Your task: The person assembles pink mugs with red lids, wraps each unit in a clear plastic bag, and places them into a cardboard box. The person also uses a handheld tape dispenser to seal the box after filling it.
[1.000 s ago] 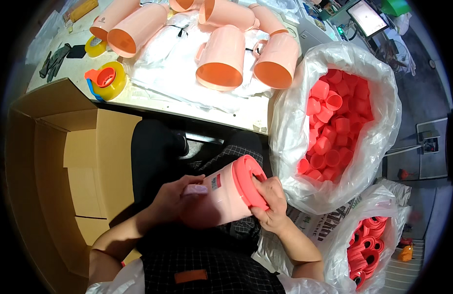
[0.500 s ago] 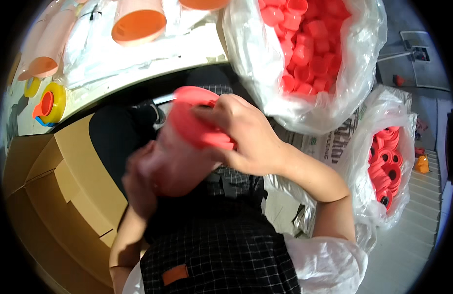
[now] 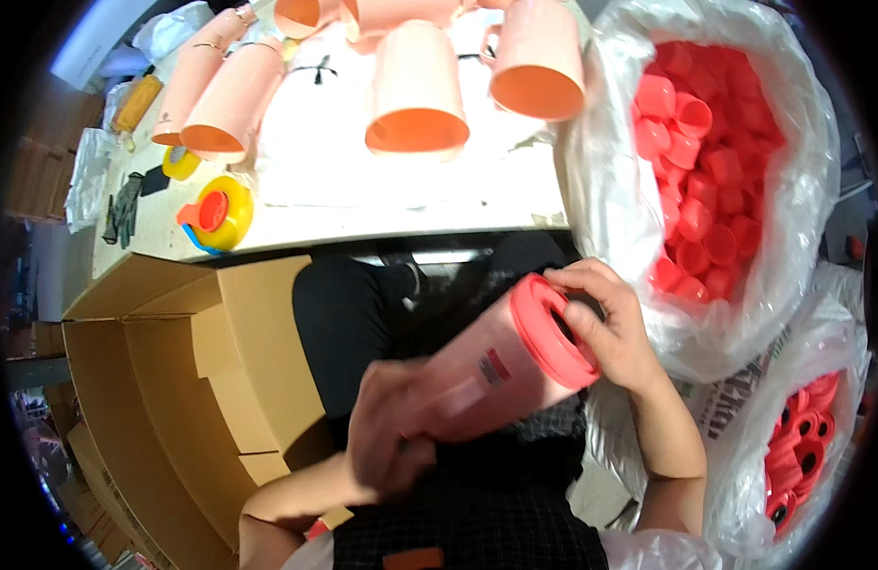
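Observation:
A pink cylindrical jug (image 3: 467, 380) lies tilted across my lap, its round coral-red lid (image 3: 555, 332) toward the upper right. A small red and dark label shows on its side. Around the lower end of the jug wraps my left hand (image 3: 391, 427), blurred by motion. My right hand (image 3: 605, 323) grips the lid, thumb over its top near a dark opening and fingers at the upper rim. The lid sits on the jug's end. Part of the jug's base is hidden behind my left hand.
On the white table (image 3: 363, 223) several pink jugs (image 3: 417, 95) lie beside yellow tape rolls (image 3: 232, 214). An open cardboard box (image 3: 173, 380) stands left of my legs. To the right are a plastic bag of red caps (image 3: 695, 218) and another with red lids (image 3: 804, 456).
The view has shifted, showing more of the table and box. The jug has turned so its side label shows and its lid end points right. Both hands stay on it.

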A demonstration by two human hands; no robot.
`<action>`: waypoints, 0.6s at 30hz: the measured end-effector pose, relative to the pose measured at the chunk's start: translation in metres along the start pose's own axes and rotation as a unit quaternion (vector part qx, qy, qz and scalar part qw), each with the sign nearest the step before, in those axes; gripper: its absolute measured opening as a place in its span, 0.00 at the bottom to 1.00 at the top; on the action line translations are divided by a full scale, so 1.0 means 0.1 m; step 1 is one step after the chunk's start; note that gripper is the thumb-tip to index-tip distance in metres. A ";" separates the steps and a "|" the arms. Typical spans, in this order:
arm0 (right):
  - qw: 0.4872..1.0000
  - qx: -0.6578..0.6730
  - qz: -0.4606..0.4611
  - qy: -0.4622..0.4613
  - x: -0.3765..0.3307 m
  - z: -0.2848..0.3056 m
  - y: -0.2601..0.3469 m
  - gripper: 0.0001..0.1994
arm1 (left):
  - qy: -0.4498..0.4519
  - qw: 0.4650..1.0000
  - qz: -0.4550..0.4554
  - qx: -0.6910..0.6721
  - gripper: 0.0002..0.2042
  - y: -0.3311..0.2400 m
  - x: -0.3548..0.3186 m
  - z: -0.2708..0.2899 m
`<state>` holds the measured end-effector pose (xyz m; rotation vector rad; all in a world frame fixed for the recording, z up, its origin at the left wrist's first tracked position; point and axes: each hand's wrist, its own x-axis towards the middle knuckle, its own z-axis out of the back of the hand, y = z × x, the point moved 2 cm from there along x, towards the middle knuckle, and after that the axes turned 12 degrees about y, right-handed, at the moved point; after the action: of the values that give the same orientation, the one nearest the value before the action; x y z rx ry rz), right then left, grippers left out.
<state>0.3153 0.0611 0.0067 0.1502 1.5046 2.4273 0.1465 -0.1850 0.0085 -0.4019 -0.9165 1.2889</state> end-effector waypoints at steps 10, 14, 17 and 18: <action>0.990 0.096 -0.030 0.100 0.37 -0.12 -0.32 0.10 | -0.287 0.838 0.393 -0.246 0.40 1.82 1.29 0.44; 0.984 0.136 -0.026 0.109 0.50 -0.11 -0.32 0.10 | -0.321 0.843 0.325 -0.285 0.29 2.37 1.79 0.48; 0.978 0.158 -0.051 0.123 0.45 -0.05 -0.36 0.10 | -0.323 0.889 0.252 -0.203 0.13 2.51 1.66 0.69; 0.978 0.165 -0.054 0.117 0.46 -0.04 -0.39 0.10 | -0.278 0.927 0.239 -0.074 0.08 2.42 1.54 0.76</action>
<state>0.2775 0.0878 -0.0325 -0.1548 1.9565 2.1543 -0.0665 0.0077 -0.0647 -0.3966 -1.4600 1.8388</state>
